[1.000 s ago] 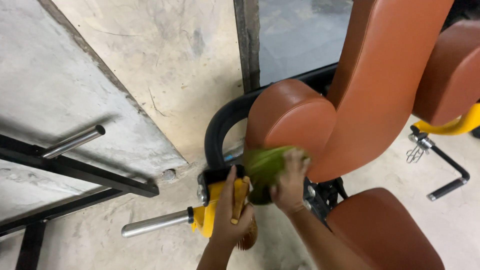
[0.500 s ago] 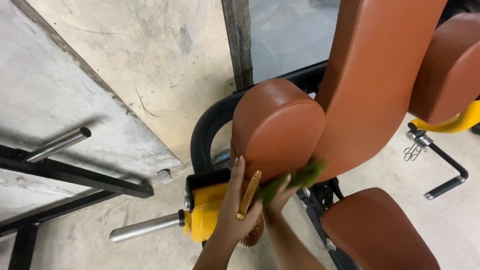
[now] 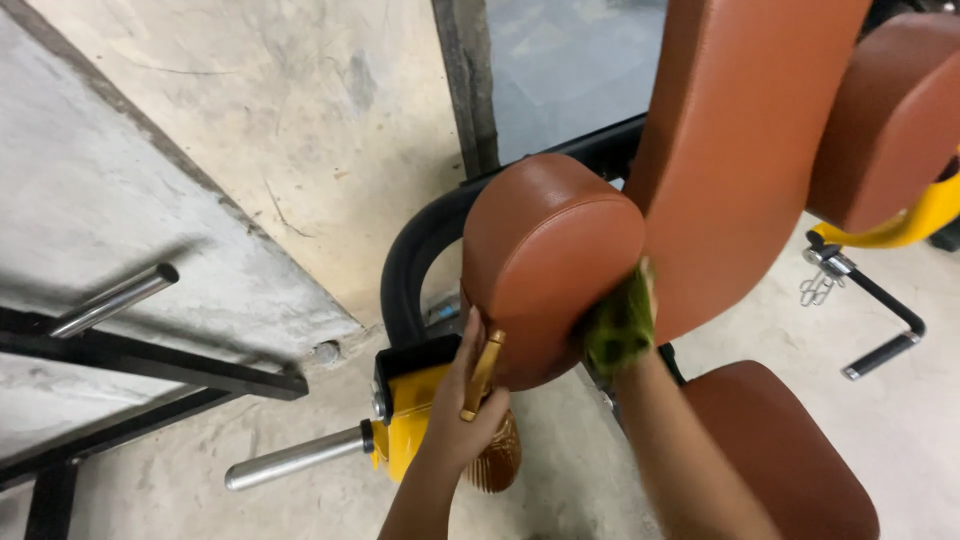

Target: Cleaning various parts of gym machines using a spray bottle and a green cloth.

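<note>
Green cloth (image 3: 620, 325) presses brown pad (image 3: 545, 250) beside backrest (image 3: 740, 150).

Even indoor light; green cloth (image 3: 620, 325) perhaps motion-blurred.

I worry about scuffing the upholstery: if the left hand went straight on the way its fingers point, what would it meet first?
Probably the round brown pad: the left hand, gripping a gold-handled brush, points up at its lower edge, seemingly almost touching.

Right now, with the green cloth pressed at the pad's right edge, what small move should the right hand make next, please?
Probably sweep the green cloth leftward across the round brown pad, since it sits only at the right edge, while the left hand holds a brush.
</note>
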